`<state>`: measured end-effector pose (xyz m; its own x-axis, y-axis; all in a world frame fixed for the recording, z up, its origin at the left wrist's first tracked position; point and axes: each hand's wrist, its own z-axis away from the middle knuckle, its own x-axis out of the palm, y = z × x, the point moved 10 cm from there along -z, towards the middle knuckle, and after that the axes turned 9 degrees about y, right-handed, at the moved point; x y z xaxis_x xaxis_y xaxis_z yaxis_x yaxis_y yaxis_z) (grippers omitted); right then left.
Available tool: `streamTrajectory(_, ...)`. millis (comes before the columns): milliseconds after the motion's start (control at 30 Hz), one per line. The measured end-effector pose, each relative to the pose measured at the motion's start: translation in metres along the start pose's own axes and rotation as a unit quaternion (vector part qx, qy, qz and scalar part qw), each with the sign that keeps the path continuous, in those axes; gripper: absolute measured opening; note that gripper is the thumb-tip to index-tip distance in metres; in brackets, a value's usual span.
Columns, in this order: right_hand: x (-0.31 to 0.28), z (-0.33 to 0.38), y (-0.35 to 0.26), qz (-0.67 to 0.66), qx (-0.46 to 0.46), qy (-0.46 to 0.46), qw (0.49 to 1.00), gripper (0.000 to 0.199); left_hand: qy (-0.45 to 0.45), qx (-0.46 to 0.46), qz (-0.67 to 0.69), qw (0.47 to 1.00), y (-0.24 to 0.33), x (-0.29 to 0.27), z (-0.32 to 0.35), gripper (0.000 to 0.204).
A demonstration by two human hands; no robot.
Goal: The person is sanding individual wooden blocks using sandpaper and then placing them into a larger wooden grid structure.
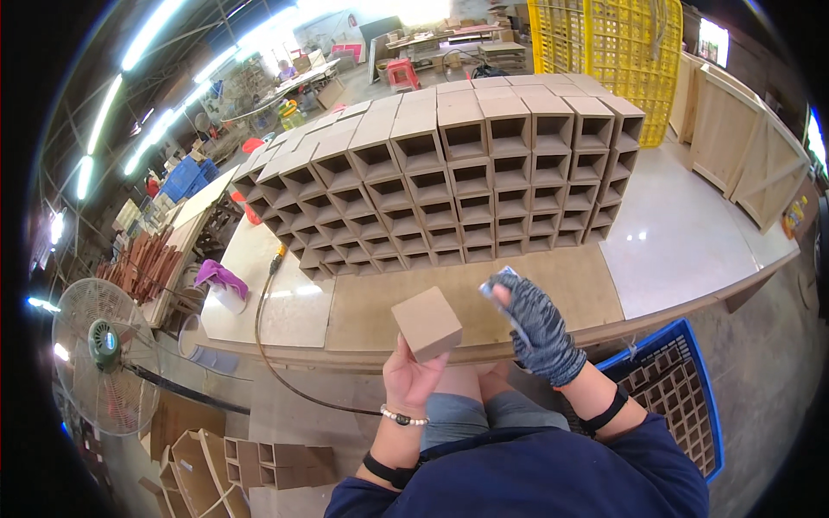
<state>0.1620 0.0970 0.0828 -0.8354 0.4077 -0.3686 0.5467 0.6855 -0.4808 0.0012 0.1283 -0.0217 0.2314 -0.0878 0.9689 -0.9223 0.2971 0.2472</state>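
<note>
Left hand [413,373] grips small wooden box [427,324] from below; gloved right hand [537,326] just beside it pinches sanding pad [503,293]. Stacked open boxes [449,177] on worktop [673,233] beyond both hands.

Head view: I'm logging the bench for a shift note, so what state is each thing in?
Wooden box: held up in bare left hand.
Sanding pad: gripped in gloved right hand.
Stacked open boxes: piled in rows on workbench.
Fan: upright beside bench.
Blue crate: holding box pieces.
</note>
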Motion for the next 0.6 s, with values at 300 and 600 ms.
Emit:
streamTrajectory(300,0.033,-0.016,-0.005,0.115,-0.107,-0.080,0.984,0.030,0.054,-0.123,0.077,0.988,-0.034,0.001,0.007,0.038)
streamTrajectory(600,0.026,0.002,-0.042,0.075,-0.185,-0.102,0.975,0.032,0.009,-0.137,0.098,0.986,-0.032,0.016,0.006,0.037)
